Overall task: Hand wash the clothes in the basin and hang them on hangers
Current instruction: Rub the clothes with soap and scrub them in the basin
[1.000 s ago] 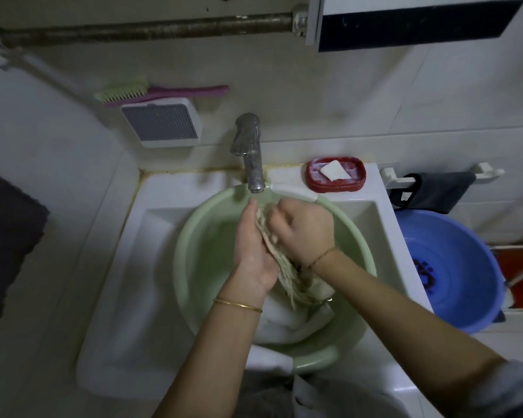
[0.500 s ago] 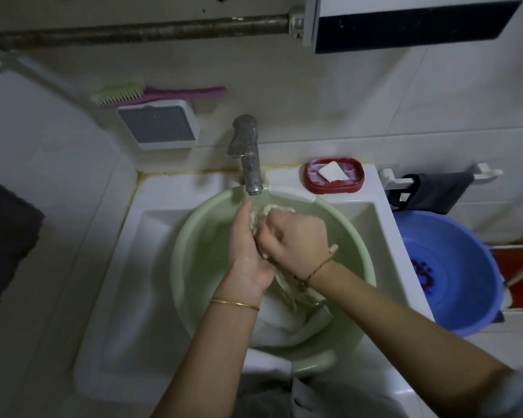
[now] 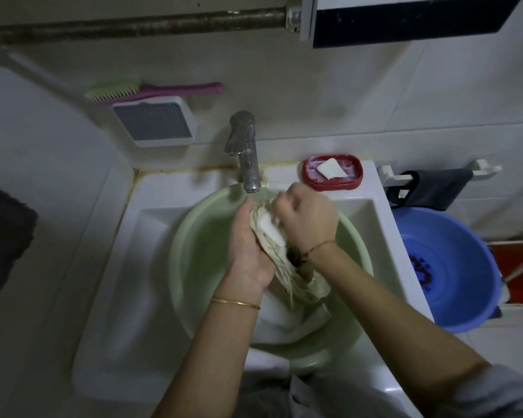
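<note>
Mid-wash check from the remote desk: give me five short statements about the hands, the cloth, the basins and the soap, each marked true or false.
1. Both hands hold the cloth over the green basin. True: left hand and right hand grip it.
2. The soap bar lies in the red dish. True.
3. Water runs from the faucet. False: no stream shows.
4. The blue basin sits inside the sink. False: it stands beside it, to the right.
5. The brush is in the left hand. False: it rests against the wall.
</note>
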A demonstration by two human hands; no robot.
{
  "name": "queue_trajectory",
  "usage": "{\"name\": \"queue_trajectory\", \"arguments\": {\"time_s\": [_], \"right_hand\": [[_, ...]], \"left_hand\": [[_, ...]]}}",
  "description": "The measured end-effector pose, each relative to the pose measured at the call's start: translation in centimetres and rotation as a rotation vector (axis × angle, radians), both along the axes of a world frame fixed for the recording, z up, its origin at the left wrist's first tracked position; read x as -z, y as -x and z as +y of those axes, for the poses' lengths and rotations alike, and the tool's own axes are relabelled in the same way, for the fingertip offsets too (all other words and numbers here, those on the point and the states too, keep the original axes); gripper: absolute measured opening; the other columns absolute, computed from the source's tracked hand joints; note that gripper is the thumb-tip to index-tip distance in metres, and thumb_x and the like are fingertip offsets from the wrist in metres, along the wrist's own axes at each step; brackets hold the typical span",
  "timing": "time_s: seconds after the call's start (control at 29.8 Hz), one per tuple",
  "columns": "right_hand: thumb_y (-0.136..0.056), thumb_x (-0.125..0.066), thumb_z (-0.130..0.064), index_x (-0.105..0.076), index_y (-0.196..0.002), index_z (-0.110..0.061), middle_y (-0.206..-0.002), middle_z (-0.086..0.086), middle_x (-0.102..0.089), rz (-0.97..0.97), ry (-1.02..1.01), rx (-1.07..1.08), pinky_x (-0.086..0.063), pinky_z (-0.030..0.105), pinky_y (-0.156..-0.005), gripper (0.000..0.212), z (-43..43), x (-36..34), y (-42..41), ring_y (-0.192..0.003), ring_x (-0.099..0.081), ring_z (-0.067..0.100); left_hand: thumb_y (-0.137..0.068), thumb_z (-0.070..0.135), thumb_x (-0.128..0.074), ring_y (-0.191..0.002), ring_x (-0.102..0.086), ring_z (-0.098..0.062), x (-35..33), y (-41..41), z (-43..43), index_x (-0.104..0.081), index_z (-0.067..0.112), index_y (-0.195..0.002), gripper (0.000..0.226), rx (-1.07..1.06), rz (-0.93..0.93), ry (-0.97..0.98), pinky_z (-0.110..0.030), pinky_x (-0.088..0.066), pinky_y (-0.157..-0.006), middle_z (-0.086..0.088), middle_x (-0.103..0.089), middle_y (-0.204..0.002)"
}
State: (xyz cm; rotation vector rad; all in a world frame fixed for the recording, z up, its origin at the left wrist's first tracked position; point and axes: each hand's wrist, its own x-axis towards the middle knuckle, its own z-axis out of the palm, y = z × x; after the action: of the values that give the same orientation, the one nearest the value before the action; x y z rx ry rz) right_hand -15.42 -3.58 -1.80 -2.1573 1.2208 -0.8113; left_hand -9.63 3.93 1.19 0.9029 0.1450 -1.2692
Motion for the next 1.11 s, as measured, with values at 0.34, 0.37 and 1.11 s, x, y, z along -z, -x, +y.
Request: {"name": "queue_trajectory", "arguments": {"time_s": [0.34, 0.37, 1.11], "right_hand": [[-0.083, -0.040, -0.044, -0.040, -0.063, -0.023, -0.055, 0.001, -0.053, 0.012, 0.123, -0.156, -0.031, 0.026, -0.051, 0.029, 1.7, 0.3, -0.3, -0.055, -0.052, 0.023], [-0.083, -0.040, -0.043, -0.038, -0.062, -0.023, -0.052, 0.000, -0.050, 0.018, 0.119, -0.162, -0.029, 0.025, -0.050, 0.030, 1.6, 0.2, -0.1, -0.055, -0.050, 0.023], [-0.083, -0.052, -0.002, -0.050, -0.070, -0.007, -0.064, -0.003, -0.047, -0.524, -0.520, 0.055, -0.037, 0.019, -0.058, 0.014, -0.3, 1.8, 2.7, -0.057, -0.042, 0.002]], "left_hand": [[-0.096, 0.042, -0.039, -0.074, -0.068, -0.021, 0.2, -0.6, 0.3, -0.065, 0.005, -0.096, 0.045, -0.011, -0.033, -0.028, -0.029, -0.054, -0.075, -0.011, -0.070, -0.079], [-0.096, 0.041, -0.038, -0.075, -0.067, -0.021, 0.1, -0.6, 0.3, -0.065, 0.005, -0.096, 0.045, -0.009, -0.033, -0.035, -0.030, -0.053, -0.078, -0.011, -0.069, -0.079], [-0.097, 0.013, -0.044, -0.091, -0.063, -0.031, 0.4, -1.8, 0.2, -0.055, -0.003, -0.121, 0.031, -0.043, -0.110, -0.127, -0.042, -0.049, -0.087, -0.023, -0.062, -0.113]]}}
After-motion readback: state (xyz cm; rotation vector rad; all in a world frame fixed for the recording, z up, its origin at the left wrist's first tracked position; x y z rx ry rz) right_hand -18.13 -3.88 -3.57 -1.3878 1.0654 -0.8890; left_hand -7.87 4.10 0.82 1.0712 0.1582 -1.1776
